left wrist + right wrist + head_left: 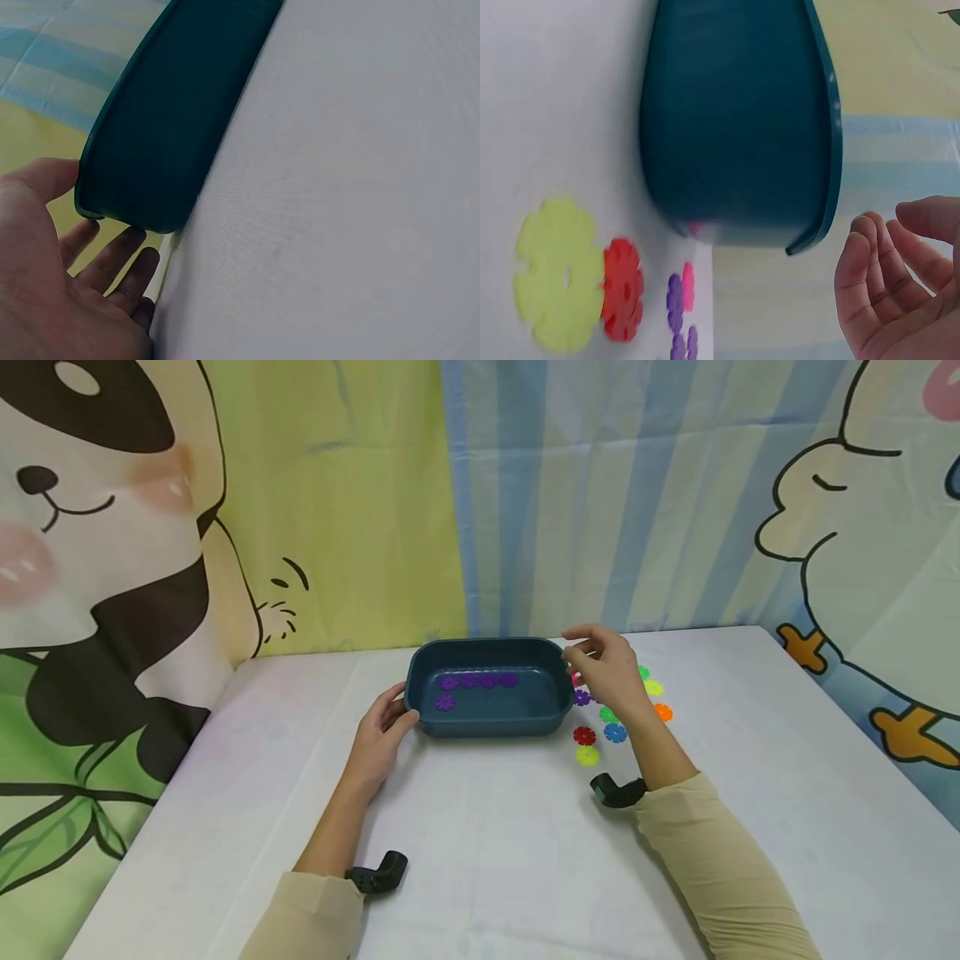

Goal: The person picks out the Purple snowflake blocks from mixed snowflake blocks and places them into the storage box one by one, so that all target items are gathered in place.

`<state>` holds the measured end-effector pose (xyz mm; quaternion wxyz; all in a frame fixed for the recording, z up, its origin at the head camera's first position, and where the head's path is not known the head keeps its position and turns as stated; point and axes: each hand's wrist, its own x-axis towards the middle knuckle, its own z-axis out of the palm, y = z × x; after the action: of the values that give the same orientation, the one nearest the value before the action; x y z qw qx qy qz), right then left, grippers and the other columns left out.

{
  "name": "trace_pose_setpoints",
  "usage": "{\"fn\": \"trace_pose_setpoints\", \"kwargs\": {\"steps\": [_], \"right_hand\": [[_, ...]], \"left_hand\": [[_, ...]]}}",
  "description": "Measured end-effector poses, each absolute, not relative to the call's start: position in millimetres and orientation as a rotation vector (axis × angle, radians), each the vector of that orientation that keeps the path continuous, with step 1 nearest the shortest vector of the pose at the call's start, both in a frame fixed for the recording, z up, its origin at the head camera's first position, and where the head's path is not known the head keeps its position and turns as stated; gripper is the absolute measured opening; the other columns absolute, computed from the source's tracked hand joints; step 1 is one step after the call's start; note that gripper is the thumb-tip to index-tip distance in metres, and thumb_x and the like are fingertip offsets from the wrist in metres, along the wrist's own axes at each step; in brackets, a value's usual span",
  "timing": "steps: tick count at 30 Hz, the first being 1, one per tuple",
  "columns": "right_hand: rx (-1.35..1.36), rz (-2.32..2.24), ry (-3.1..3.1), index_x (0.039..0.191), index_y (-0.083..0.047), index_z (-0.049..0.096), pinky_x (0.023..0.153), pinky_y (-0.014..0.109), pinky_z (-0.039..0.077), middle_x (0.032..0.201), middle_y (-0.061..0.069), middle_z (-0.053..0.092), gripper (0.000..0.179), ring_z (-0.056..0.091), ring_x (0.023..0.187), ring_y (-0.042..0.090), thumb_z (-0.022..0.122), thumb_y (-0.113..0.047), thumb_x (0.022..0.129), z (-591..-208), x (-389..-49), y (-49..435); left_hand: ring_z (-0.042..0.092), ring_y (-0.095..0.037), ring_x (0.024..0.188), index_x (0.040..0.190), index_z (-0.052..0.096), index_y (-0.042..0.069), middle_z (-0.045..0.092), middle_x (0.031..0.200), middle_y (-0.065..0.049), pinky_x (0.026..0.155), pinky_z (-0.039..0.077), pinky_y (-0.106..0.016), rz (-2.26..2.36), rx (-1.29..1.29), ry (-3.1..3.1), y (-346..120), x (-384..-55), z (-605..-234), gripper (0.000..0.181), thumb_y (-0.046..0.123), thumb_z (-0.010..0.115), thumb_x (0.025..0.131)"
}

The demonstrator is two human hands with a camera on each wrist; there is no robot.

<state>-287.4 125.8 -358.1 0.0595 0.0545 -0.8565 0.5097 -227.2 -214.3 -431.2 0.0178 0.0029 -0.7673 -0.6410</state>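
Observation:
A dark teal tray sits at the table's far side, with several purple flower-shaped pieces on its floor. My left hand holds the tray's left end; in the left wrist view its thumb meets the rim and its fingers lie along the end wall. My right hand is raised beside the tray's right rim, fingers loosely curled, with nothing visible between them. Under and near it lie loose flower-shaped pieces, including a yellow one, a red one, a blue one and purple ones.
The tray stands on a white tabletop. More pieces, among them an orange one and a green one, lie right of the tray. Behind hangs a printed curtain with cartoon animals. A black camera sits on the right wrist.

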Motion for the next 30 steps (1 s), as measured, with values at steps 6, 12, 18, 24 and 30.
{"fn": "trace_pose_setpoints", "kwargs": {"steps": [6, 12, 18, 24, 30], "right_hand": [[0.119, 1.485, -2.641, 0.137, -0.01, 0.062, 0.079, 0.038, 0.063, 0.115, 0.018, 0.07, 0.037, 0.07, 0.095, 0.035, 0.058, -0.022, 0.102, -362, -289, 137], [0.104, 1.443, -2.69, 0.138, -0.009, 0.061, 0.084, 0.042, 0.063, 0.119, 0.019, 0.068, 0.039, 0.071, 0.1, 0.039, 0.06, -0.027, 0.103, -364, -288, 149], [0.083, 1.404, -2.721, 0.138, -0.007, 0.06, 0.086, 0.041, 0.062, 0.12, 0.019, 0.068, 0.038, 0.071, 0.1, 0.038, 0.059, -0.026, 0.104, -365, -288, 162], [0.033, 1.366, -2.75, 0.137, -0.007, 0.061, 0.09, 0.045, 0.061, 0.124, 0.018, 0.067, 0.037, 0.07, 0.104, 0.037, 0.06, -0.025, 0.104, -369, -290, 170], [-0.026, 1.35, -2.8, 0.136, -0.006, 0.061, 0.092, 0.043, 0.061, 0.125, 0.019, 0.066, 0.036, 0.071, 0.106, 0.036, 0.061, -0.022, 0.104, -376, -293, 178]], "left_hand": [[0.051, -0.03, 0.139, 0.159, 0.041, 0.018, 0.055, 0.151, -0.018, 0.12, 0.037, -0.045, -2.006, 0.021, -2.383, -214, -226, -431, 0.058, 0.021, 0.06, 0.105], [0.052, -0.029, 0.138, 0.158, 0.041, 0.018, 0.056, 0.15, -0.018, 0.119, 0.037, -0.045, -1.995, 0.007, -2.383, -215, -227, -432, 0.057, 0.021, 0.06, 0.104], [0.053, -0.028, 0.137, 0.158, 0.041, 0.018, 0.056, 0.15, -0.018, 0.119, 0.037, -0.044, -1.995, 0.003, -2.382, -215, -227, -431, 0.057, 0.022, 0.06, 0.105], [0.052, -0.029, 0.138, 0.158, 0.042, 0.018, 0.056, 0.15, -0.017, 0.119, 0.037, -0.044, -1.994, 0.019, -2.383, -215, -226, -431, 0.057, 0.022, 0.061, 0.104], [0.052, -0.029, 0.139, 0.158, 0.042, 0.018, 0.055, 0.151, -0.017, 0.12, 0.037, -0.045, -2.0, 0.017, -2.382, -215, -227, -431, 0.057, 0.022, 0.061, 0.104]]}}
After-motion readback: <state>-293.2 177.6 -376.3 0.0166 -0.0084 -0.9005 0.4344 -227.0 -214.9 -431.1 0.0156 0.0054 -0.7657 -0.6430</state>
